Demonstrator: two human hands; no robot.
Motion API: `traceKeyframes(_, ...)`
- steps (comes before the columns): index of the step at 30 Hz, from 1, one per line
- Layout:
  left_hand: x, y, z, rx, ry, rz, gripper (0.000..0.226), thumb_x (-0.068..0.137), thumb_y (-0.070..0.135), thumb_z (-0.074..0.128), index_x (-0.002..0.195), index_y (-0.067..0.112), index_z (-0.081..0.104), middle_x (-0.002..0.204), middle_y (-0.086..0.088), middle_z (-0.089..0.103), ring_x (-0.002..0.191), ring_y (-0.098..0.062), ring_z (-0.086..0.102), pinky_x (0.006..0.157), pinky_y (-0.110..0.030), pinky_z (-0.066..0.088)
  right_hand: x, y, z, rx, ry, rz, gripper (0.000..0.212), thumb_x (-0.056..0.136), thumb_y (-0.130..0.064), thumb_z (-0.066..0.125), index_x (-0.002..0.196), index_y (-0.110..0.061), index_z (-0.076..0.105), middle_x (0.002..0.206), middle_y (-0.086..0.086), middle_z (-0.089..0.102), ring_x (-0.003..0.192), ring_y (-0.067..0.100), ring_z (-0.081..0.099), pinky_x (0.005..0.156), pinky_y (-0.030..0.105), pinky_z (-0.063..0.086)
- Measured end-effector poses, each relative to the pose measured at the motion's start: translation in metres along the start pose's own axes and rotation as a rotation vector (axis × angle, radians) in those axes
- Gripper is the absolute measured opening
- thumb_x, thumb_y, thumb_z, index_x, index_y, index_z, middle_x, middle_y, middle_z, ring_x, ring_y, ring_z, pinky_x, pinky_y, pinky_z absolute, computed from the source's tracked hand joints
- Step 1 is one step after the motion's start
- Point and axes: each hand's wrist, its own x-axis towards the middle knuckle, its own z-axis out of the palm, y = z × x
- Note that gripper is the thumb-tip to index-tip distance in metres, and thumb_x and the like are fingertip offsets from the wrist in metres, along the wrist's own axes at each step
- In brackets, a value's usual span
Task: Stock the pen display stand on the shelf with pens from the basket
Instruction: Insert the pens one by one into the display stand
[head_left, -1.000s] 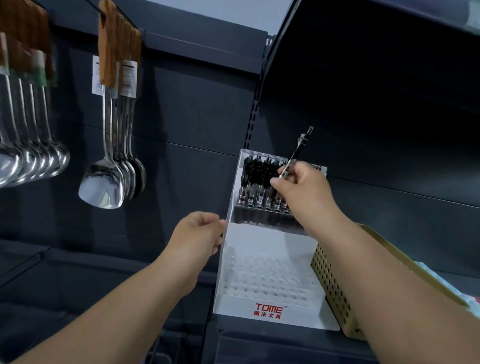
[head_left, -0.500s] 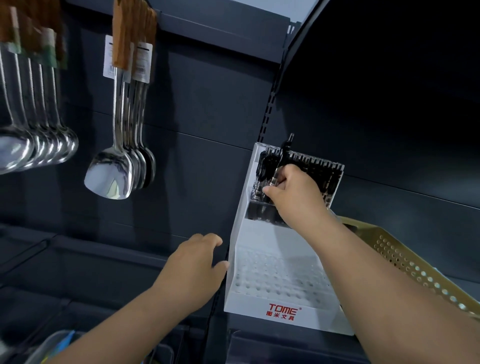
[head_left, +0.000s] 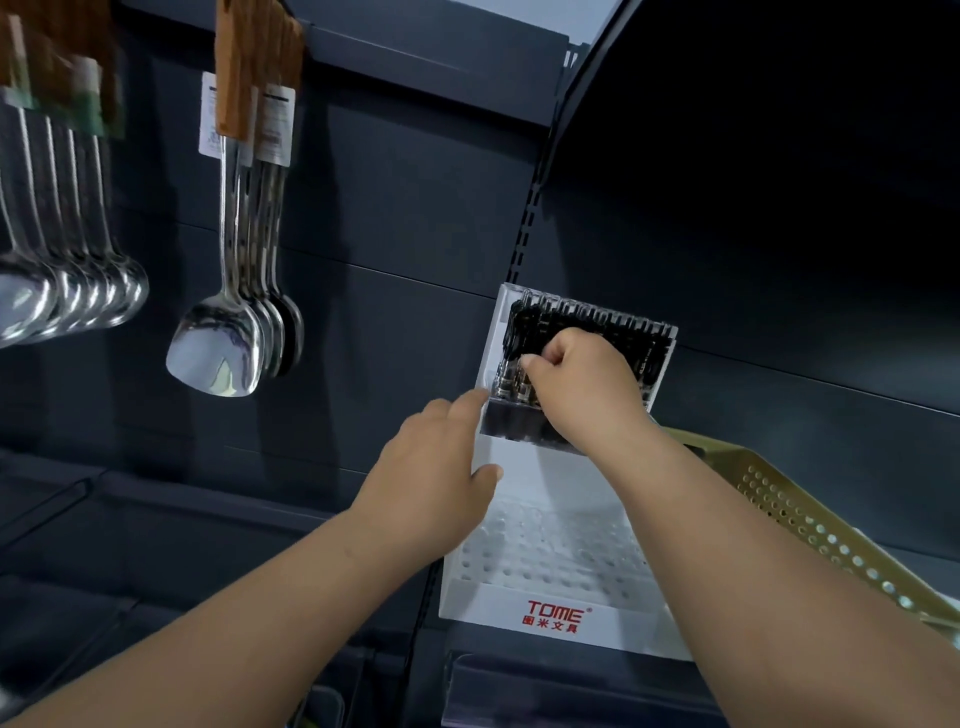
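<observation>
A white stepped pen display stand (head_left: 550, 608) with a red TOME logo sits on the dark shelf. Its back rows hold several black pens (head_left: 597, 325); the front rows of holes are bare. My right hand (head_left: 582, 384) is curled over the back rows and pinches the top of a pen (head_left: 511, 371) standing near the stand's left side. My left hand (head_left: 436, 483) rests with straight fingers against the stand's left wall. A yellow perforated basket (head_left: 810, 514) stands right of the stand; its contents are hidden.
Steel ladles (head_left: 67, 291) and spatulas (head_left: 228, 332) with wooden handles hang from hooks at the left. A dark shelf upright (head_left: 524, 244) runs behind the stand. Another shelf overhangs at top right.
My right hand has pushed the pen down into the back rows. My left hand rose from below and now touches the stand's left wall. The view has tilted up slightly.
</observation>
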Motion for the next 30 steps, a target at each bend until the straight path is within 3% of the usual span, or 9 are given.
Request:
traceKeyframes(3, 0.006, 0.005, 0.002, 0.051, 0.017, 0.034, 0.073, 0.093, 0.035, 0.054, 0.152, 0.029, 0.012, 0.134, 0.001, 0.043, 0.122, -0.017, 0.041, 0.093, -0.027, 0.037, 0.0, 0.002, 0.003, 0.008, 0.008, 0.008, 0.022, 0.094, -0.031, 0.053, 0.076, -0.018, 0.052, 0.065, -0.003, 0.055, 0.06, 0.017, 0.052, 0.052, 0.028, 0.036)
traceKeyframes(9, 0.004, 0.014, 0.003, 0.137, 0.015, 0.053, 0.073, 0.094, 0.036, 0.052, 0.153, 0.025, 0.009, 0.14, 0.0, 0.038, 0.125, -0.018, 0.038, 0.098, -0.028, 0.037, -0.007, 0.007, -0.01, 0.079, -0.006, 0.006, 0.02, 0.095, -0.033, 0.055, 0.083, -0.018, 0.06, 0.065, -0.005, 0.058, 0.058, 0.013, 0.053, 0.053, 0.027, 0.037)
traceKeyframes(12, -0.002, 0.024, 0.0, 0.141, 0.075, 0.095, 0.068, 0.095, 0.035, 0.05, 0.152, 0.022, 0.014, 0.143, 0.001, 0.035, 0.127, -0.017, 0.035, 0.101, -0.026, 0.033, -0.016, 0.02, -0.04, 0.103, 0.036, 0.001, 0.021, 0.095, -0.035, 0.057, 0.084, -0.018, 0.064, 0.069, -0.007, 0.062, 0.058, 0.016, 0.056, 0.055, 0.03, 0.045)
traceKeyframes(15, -0.006, 0.041, 0.002, 0.12, 0.088, 0.179, 0.065, 0.095, 0.034, 0.05, 0.151, 0.022, 0.019, 0.144, 0.002, 0.035, 0.13, -0.016, 0.033, 0.105, -0.026, 0.03, -0.026, 0.046, -0.078, 0.127, 0.091, 0.042, 0.019, 0.094, -0.032, 0.059, 0.084, -0.018, 0.067, 0.076, -0.007, 0.068, 0.07, 0.021, 0.065, 0.067, 0.039, 0.054)
traceKeyframes(18, -0.006, 0.064, 0.016, 0.097, 0.005, 0.272, 0.062, 0.096, 0.039, 0.047, 0.15, 0.025, 0.021, 0.144, 0.006, 0.035, 0.132, -0.013, 0.031, 0.106, -0.024, 0.027, -0.033, 0.086, -0.108, 0.117, 0.074, 0.173, 0.019, 0.093, -0.032, 0.06, 0.083, -0.019, 0.068, 0.08, 0.0, 0.071, 0.07, 0.019, 0.065, 0.071, 0.039, 0.054)
traceKeyframes(22, 0.002, 0.096, 0.048, 0.046, -0.155, 0.362, 0.053, 0.096, 0.041, 0.047, 0.145, 0.028, 0.031, 0.139, 0.007, 0.041, 0.128, -0.013, 0.035, 0.103, -0.024, 0.029, -0.038, 0.141, -0.124, 0.12, -0.075, 0.39, 0.017, 0.094, -0.027, 0.062, 0.085, -0.013, 0.067, 0.082, 0.007, 0.073, 0.066, 0.018, 0.066, 0.062, 0.033, 0.054)
traceKeyframes(25, 0.009, 0.117, 0.071, 0.013, -0.293, 0.396, 0.048, 0.097, 0.029, 0.046, 0.143, 0.03, 0.035, 0.133, 0.004, 0.046, 0.125, -0.015, 0.039, 0.1, -0.027, 0.034, -0.039, 0.171, -0.123, 0.094, -0.187, 0.469, 0.017, 0.093, -0.026, 0.062, 0.09, -0.01, 0.067, 0.085, 0.009, 0.072, 0.074, 0.022, 0.07, 0.068, 0.034, 0.056)
traceKeyframes(28, 0.013, 0.128, 0.094, 0.057, -0.451, 0.419, 0.06, 0.094, 0.013, 0.041, 0.148, 0.035, 0.028, 0.133, 0.001, 0.044, 0.126, -0.019, 0.039, 0.101, -0.032, 0.038, -0.03, 0.19, -0.119, 0.062, -0.266, 0.517, 0.018, 0.093, -0.027, 0.062, 0.093, -0.009, 0.065, 0.09, 0.01, 0.071, 0.083, 0.026, 0.071, 0.079, 0.039, 0.059)
traceKeyframes(30, 0.02, 0.129, 0.104, 0.098, -0.504, 0.421, 0.066, 0.092, 0.008, 0.04, 0.15, 0.035, 0.024, 0.142, 0.002, 0.038, 0.132, -0.019, 0.035, 0.106, -0.033, 0.036, -0.019, 0.198, -0.116, 0.05, -0.318, 0.554, 0.02, 0.094, -0.027, 0.061, 0.101, -0.009, 0.061, 0.095, 0.01, 0.068, 0.085, 0.026, 0.07, 0.078, 0.038, 0.06)
